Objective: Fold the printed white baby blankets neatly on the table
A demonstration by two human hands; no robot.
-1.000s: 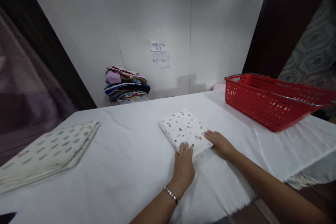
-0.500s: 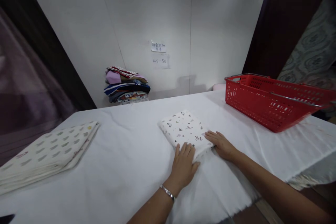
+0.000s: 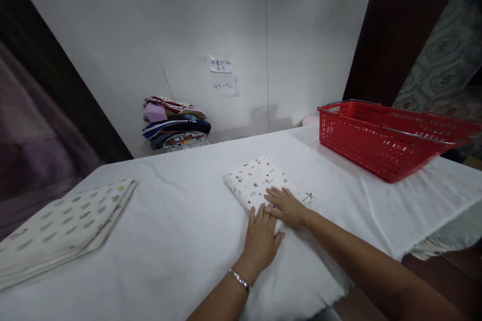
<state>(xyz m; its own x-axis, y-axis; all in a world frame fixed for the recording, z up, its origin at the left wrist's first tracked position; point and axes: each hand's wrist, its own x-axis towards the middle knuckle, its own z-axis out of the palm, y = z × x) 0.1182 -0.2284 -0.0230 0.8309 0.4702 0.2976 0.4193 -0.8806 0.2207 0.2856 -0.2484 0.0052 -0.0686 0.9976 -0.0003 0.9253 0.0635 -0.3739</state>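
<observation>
A small folded white cloth [image 3: 255, 179] with little dark and coloured prints lies on the white-covered table [image 3: 181, 225], near its front edge. My left hand [image 3: 261, 235] rests flat on the cloth's near corner, fingers stretched out. My right hand [image 3: 286, 205] lies flat on top of the cloth beside the left one, fingers spread and pointing left, the fingertips of both hands almost touching. A silver bracelet [image 3: 238, 278] sits on my left wrist.
A larger folded cloth [image 3: 62, 223] with green and grey spots lies at the table's left. A red plastic basket [image 3: 384, 135] with metal handles stands at the right. A pile of folded colourful fabrics [image 3: 175, 123] rests against the wall behind, under two paper notes [image 3: 222, 76].
My right hand has slid left from the cloth's right edge onto its top, next to my left hand. The view has shifted slightly.
</observation>
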